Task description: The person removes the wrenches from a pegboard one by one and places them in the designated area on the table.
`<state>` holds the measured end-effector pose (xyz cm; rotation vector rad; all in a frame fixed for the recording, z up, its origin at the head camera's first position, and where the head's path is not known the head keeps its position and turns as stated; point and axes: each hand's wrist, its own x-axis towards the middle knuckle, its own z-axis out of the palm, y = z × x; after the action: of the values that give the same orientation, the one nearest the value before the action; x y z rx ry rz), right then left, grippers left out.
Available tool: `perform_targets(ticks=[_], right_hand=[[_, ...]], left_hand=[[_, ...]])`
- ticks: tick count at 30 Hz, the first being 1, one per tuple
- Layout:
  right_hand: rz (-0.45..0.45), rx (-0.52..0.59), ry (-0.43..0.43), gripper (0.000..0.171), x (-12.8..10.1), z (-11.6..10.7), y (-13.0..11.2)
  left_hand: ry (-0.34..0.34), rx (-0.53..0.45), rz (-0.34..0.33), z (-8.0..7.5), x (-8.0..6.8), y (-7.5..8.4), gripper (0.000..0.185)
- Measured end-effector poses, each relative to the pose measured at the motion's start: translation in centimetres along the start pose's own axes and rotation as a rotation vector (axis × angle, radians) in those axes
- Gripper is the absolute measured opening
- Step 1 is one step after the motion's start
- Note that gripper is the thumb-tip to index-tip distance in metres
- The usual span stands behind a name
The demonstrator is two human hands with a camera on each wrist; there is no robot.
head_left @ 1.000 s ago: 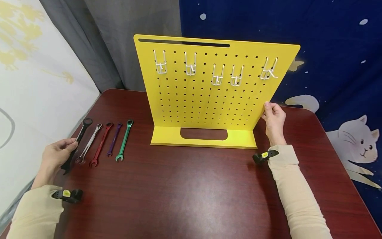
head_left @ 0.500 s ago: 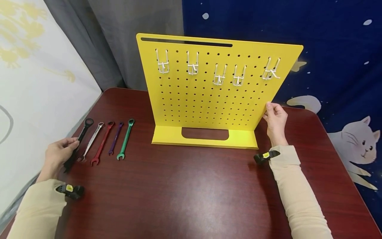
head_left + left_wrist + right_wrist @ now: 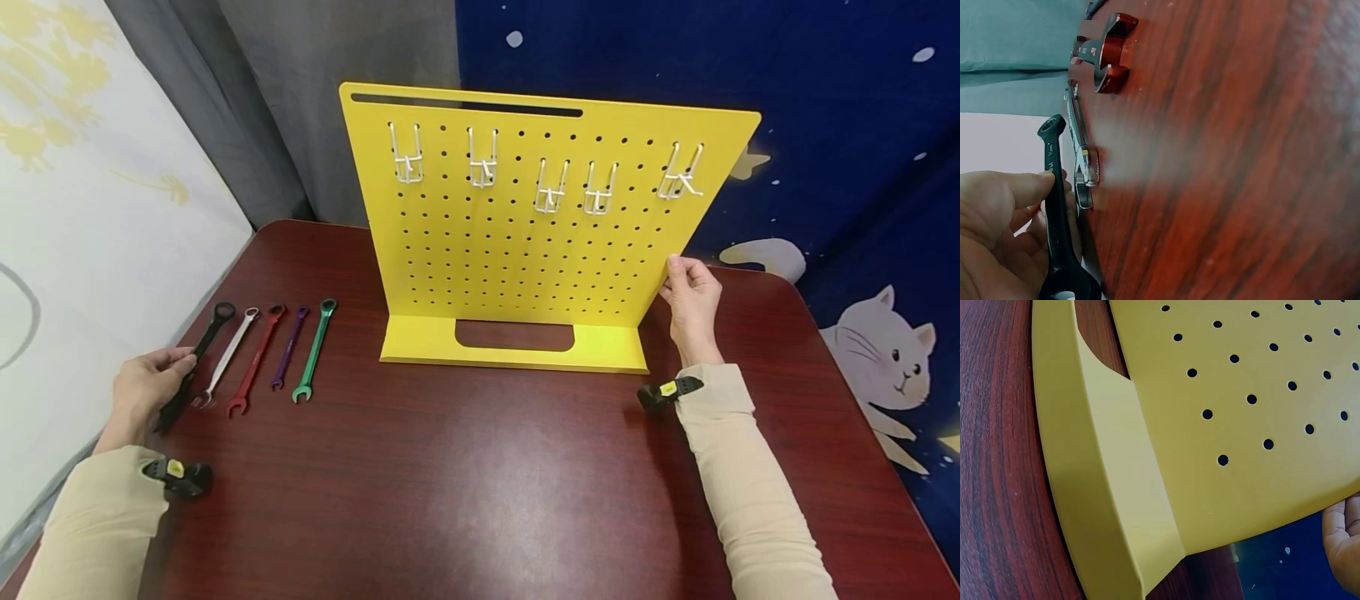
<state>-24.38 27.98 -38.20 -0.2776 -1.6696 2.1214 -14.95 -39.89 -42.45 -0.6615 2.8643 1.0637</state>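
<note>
Now | left hand [image 3: 142, 390] grips black wrench [image 3: 197, 354] | right hand [image 3: 692, 304] holds pegboard [image 3: 525, 242]

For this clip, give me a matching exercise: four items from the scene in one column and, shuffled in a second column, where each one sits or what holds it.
Items:
1. black wrench
2. green wrench
3. yellow pegboard
4. metal hooks

Places:
A. its right edge is held by the right hand
B. mounted along the top rows of the board
C. gripped by the left hand
D. lying on the table, nearest the board in the row of wrenches

Pairs: 1-C, 2-D, 3-A, 4-B
</note>
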Motion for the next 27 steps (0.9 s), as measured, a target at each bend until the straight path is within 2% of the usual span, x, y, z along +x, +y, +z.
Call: perform_targets(ticks=[7, 14, 27], right_hand=[[0.017, 0.002, 0.006, 0.018, -0.10, -0.01, -0.04], [0.012, -0.006, 0.002, 0.018, -0.06, -0.01, -0.09], [-0.003, -0.060, 0.009, 0.022, -0.11, -0.03, 0.04]], left_hand=[[0.012, 0.054, 0.014, 0.00, 0.16, -0.18, 0.047], [0.050, 0.056, 0.008, 0.21, 0.50, -0.31, 0.046], [0.077, 0.103, 0.063, 0.29, 0.31, 0.06, 0.040]])
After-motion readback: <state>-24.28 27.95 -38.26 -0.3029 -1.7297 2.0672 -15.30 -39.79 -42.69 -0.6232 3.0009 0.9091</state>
